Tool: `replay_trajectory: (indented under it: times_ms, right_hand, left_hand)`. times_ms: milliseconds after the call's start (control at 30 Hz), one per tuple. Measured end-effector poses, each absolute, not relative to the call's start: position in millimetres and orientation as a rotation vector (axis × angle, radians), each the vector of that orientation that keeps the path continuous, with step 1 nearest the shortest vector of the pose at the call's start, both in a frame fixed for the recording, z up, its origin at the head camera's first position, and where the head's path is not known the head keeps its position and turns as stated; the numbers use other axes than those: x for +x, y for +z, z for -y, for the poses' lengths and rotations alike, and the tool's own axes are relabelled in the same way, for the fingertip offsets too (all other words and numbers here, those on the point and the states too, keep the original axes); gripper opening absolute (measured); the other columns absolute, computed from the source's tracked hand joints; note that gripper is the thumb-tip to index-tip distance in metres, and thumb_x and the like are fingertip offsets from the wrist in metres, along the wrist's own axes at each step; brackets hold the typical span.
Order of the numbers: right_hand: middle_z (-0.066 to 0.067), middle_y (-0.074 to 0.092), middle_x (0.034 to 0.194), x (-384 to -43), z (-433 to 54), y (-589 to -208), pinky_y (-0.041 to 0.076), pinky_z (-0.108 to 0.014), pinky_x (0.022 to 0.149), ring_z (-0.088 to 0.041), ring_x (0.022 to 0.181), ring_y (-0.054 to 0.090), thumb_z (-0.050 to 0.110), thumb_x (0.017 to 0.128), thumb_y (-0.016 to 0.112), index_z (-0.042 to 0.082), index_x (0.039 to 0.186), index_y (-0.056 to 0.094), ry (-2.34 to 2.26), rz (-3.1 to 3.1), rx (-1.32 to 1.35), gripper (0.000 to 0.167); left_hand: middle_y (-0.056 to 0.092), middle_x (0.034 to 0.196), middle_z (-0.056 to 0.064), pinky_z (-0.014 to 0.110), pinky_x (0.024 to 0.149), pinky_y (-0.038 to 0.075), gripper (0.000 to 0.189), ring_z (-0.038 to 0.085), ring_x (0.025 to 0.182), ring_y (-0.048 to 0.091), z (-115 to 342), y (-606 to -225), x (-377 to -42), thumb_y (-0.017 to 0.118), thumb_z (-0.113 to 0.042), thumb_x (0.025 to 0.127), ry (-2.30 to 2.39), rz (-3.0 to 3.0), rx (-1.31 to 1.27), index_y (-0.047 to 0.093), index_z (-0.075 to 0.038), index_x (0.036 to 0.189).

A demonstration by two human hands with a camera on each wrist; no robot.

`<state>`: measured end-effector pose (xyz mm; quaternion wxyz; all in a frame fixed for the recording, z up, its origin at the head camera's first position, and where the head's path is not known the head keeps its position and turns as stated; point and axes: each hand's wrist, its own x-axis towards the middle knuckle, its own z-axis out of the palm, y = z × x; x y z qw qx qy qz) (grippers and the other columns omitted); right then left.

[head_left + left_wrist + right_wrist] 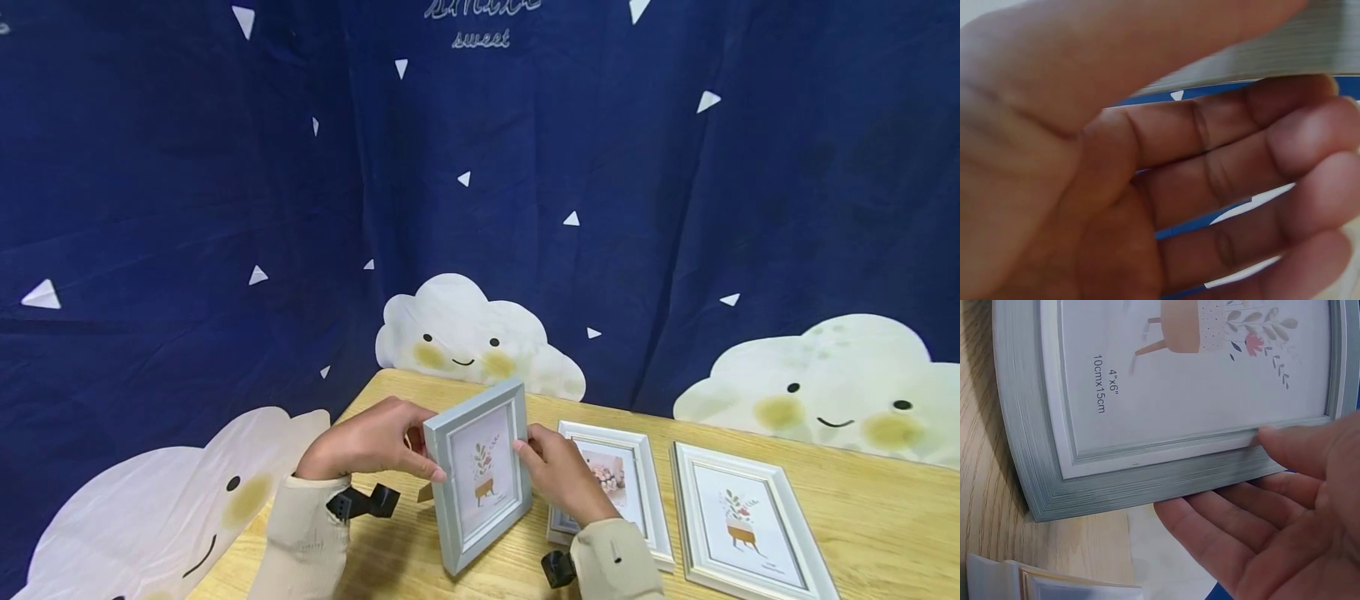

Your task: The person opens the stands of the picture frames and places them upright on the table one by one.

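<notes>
A grey-blue picture frame (447,500) with a plant-pot print stands nearly upright over the table, its front turned toward the right. My left hand (375,442) grips its left side, thumb along the edge and fingers behind. In the left wrist view, the grey frame side (1297,50) runs between the thumb and the bent fingers (1235,125). On the opposite side my right hand (561,471) pinches the frame, the thumb on the front border and the fingers at the back. A brown stand piece (426,492) shows behind the frame's lower left.
To the right, a white frame with a flower photo (652,500) lies over another frame, partly hidden by my right arm. Farther right lies a white frame with a plant print (787,508). A blue curtain (525,208) with clouds hangs behind the wooden table (885,508).
</notes>
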<state>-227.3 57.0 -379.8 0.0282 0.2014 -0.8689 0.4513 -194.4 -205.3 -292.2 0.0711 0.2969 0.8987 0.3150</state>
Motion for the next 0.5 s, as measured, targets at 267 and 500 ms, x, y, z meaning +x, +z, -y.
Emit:
replay_trajectory:
  times_ms: [267, 500]
  right_hand:
    - [-0.005, 0.069, 0.100, -225.3, -55.4, -379.7, 0.052, -0.040, 0.077, -0.016, 0.088, 0.065, 0.020, 0.101, 0.052, 0.010, 0.116, 0.063, 1.369, 2.684, 0.634, 0.022]
    - [-0.006, 0.070, 0.103, -224.3, -54.5, -380.4, 0.052, -0.041, 0.079, -0.018, 0.089, 0.066, 0.018, 0.099, 0.054, 0.009, 0.117, 0.063, 1.361, 2.684, 0.626, 0.022]
  left_hand:
    - [0.068, 0.078, -0.013, 0.026, 0.065, 0.051, 0.028, 0.008, 0.070, 0.065, 209.6, -293.4, -194.7, 0.084, -0.027, 0.073, 0.922, -2.679, 0.877, 0.070, -0.021, 0.097]
    - [0.068, 0.082, -0.011, 0.027, 0.066, 0.051, 0.030, 0.010, 0.072, 0.065, 213.0, -295.4, -196.8, 0.084, -0.023, 0.073, 0.944, -2.651, 0.858, 0.070, -0.018, 0.099]
